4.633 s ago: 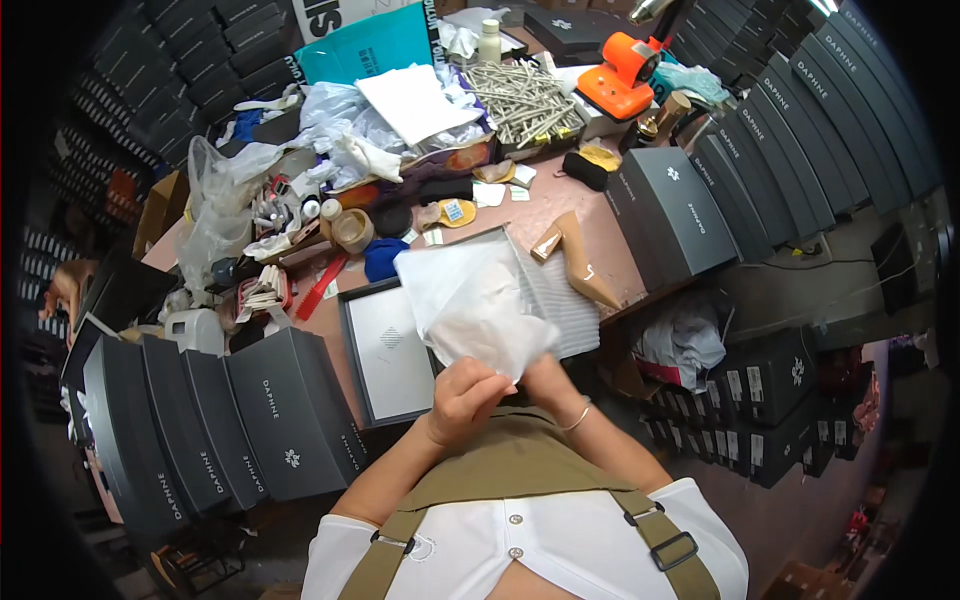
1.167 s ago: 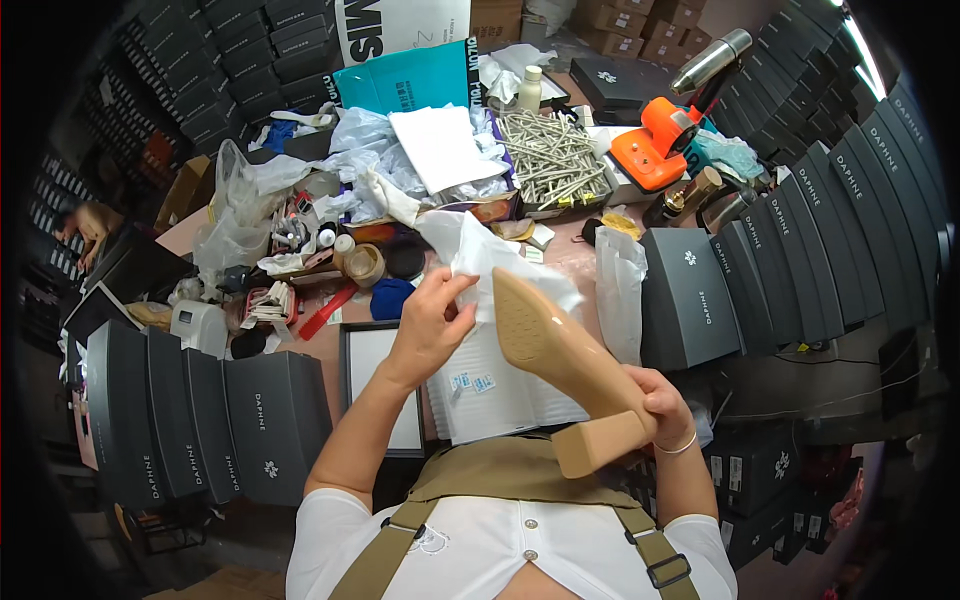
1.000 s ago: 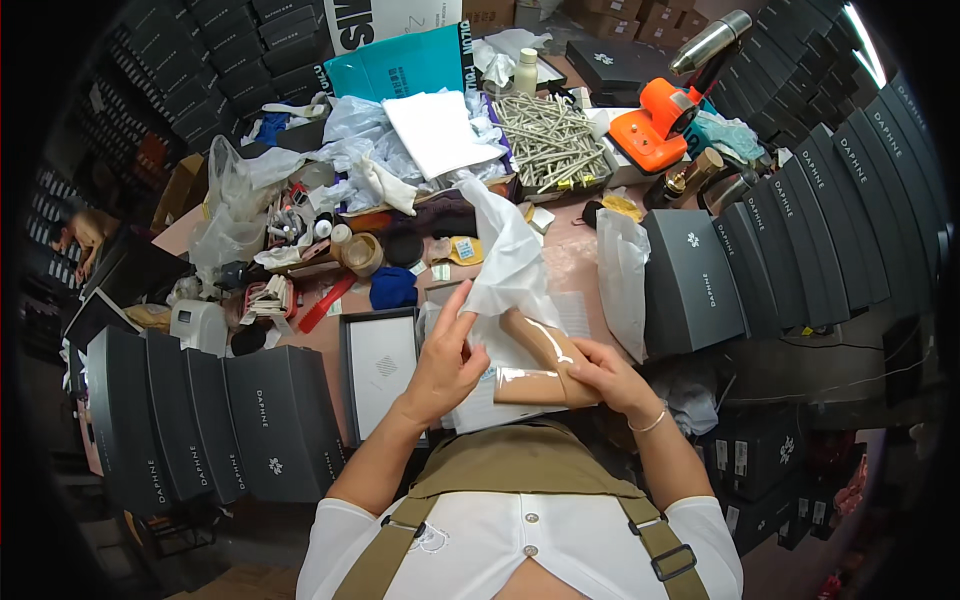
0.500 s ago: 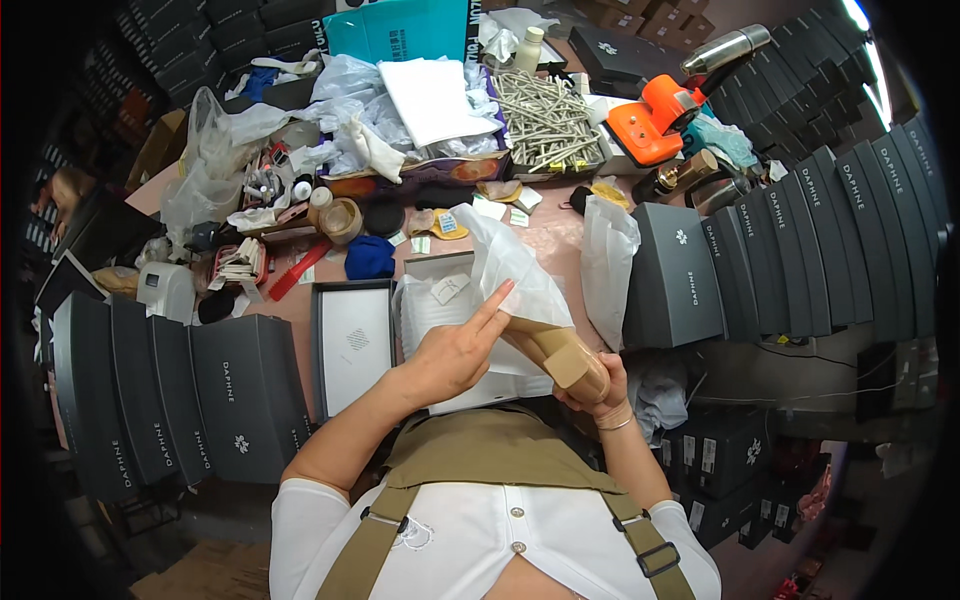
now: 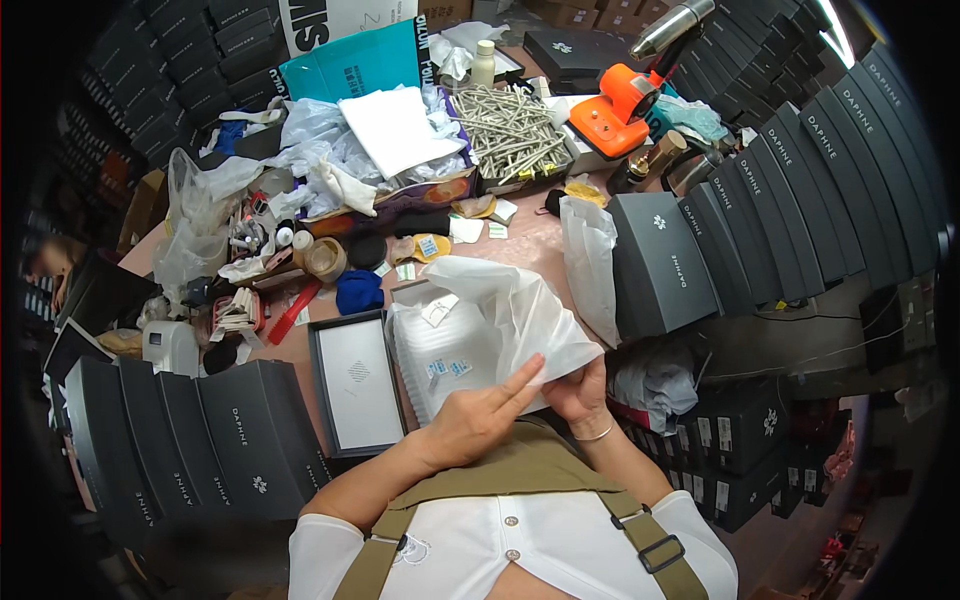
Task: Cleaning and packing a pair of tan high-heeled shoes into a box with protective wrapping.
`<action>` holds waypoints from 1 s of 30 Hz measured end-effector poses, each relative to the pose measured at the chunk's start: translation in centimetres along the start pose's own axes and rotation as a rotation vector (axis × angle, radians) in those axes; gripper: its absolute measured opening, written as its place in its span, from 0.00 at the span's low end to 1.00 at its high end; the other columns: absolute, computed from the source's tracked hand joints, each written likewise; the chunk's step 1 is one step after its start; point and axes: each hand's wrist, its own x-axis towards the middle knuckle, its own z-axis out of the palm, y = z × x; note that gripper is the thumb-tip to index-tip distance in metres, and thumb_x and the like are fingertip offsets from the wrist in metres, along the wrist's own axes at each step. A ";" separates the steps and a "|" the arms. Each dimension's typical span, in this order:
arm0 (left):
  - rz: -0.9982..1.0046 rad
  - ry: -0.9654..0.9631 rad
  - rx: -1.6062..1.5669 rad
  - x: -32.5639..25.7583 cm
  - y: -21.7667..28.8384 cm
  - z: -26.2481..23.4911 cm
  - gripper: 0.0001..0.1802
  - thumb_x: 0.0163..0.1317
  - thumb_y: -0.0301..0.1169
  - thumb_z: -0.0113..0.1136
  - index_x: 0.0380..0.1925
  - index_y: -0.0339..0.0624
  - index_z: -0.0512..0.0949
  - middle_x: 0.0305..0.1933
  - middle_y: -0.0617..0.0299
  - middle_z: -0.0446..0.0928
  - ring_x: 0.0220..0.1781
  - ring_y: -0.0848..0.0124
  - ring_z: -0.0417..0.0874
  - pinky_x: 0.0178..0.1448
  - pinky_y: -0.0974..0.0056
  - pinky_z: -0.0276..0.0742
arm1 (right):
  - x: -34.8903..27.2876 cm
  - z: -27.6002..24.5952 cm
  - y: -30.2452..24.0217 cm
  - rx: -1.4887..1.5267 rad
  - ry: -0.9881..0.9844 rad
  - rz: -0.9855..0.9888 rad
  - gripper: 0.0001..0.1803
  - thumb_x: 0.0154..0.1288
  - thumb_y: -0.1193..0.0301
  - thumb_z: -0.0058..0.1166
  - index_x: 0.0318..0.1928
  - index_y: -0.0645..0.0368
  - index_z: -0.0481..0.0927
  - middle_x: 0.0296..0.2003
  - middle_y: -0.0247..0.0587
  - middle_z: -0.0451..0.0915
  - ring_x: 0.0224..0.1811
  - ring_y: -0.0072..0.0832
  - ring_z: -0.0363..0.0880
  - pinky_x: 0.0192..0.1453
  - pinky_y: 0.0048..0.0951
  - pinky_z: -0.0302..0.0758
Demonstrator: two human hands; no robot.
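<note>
My left hand (image 5: pixel 478 422) lies against a thin white wrapping bag (image 5: pixel 530 310), its index and middle fingers straight along it and the thumb hidden. At the bag's right lower edge, my right hand (image 5: pixel 579 393) has its fingers curled on it. No shoe shows now; the bag covers whatever is inside. Beneath and left of the bag sits an open shoe box lined with white ribbed padding (image 5: pixel 408 345). Two small blue-and-white packets (image 5: pixel 447 369) and a white slip (image 5: pixel 438 309) rest in it. A grey box lid (image 5: pixel 322 372), pale inside, adjoins it.
Dark grey shoe boxes stand in rows at left (image 5: pixel 250 430) and right (image 5: pixel 662 262). A second filled white bag (image 5: pixel 590 265) leans by the right row. Behind are a carton of crumpled paper (image 5: pixel 440 187), a tray of grey sticks (image 5: pixel 508 130) and an orange device (image 5: pixel 610 112).
The beige heeled shoe, half out of the bag before, is now out of sight. Both hands and the bag have come lower and nearer me. The view has shifted slightly.
</note>
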 end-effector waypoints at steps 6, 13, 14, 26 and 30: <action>-0.119 0.016 -0.212 -1.6 0.2 1.7 0.38 0.42 0.20 0.57 0.61 0.37 0.67 0.67 0.52 0.66 0.35 0.63 0.84 0.33 0.64 0.80 | 0.5 -0.2 0.9 -0.543 0.020 0.001 0.32 0.66 0.57 0.52 0.65 0.59 0.63 0.61 0.42 0.70 0.64 0.35 0.68 0.68 0.37 0.65; -0.060 0.032 -0.262 -1.8 1.2 1.5 0.37 0.45 0.19 0.57 0.62 0.39 0.66 0.66 0.53 0.67 0.39 0.62 0.84 0.36 0.65 0.81 | 1.0 -1.6 0.8 -1.106 -0.170 -0.279 0.30 0.68 0.63 0.49 0.66 0.61 0.61 0.63 0.44 0.66 0.65 0.32 0.64 0.69 0.35 0.62; -0.070 0.038 -0.241 -2.1 0.8 1.7 0.37 0.46 0.19 0.57 0.62 0.39 0.66 0.66 0.53 0.67 0.39 0.62 0.84 0.36 0.65 0.81 | 0.8 -1.7 1.3 -1.193 -0.145 -0.316 0.29 0.68 0.64 0.49 0.66 0.62 0.61 0.63 0.44 0.66 0.65 0.32 0.64 0.68 0.34 0.62; -1.163 0.848 -1.485 -6.6 -7.9 1.5 0.31 0.65 0.43 0.57 0.63 0.39 0.63 0.58 0.53 0.72 0.56 0.64 0.76 0.62 0.58 0.69 | 0.8 -3.9 -0.6 -0.600 -0.250 0.090 0.36 0.63 0.65 0.58 0.68 0.61 0.58 0.64 0.43 0.66 0.65 0.32 0.65 0.70 0.34 0.60; -1.112 0.817 -1.626 -7.7 -10.3 -0.1 0.29 0.68 0.52 0.48 0.59 0.40 0.68 0.57 0.56 0.74 0.61 0.64 0.73 0.65 0.55 0.65 | 1.4 -3.8 -0.5 -1.116 -0.347 -0.001 0.41 0.54 0.68 0.66 0.66 0.63 0.61 0.64 0.42 0.67 0.65 0.34 0.65 0.71 0.36 0.58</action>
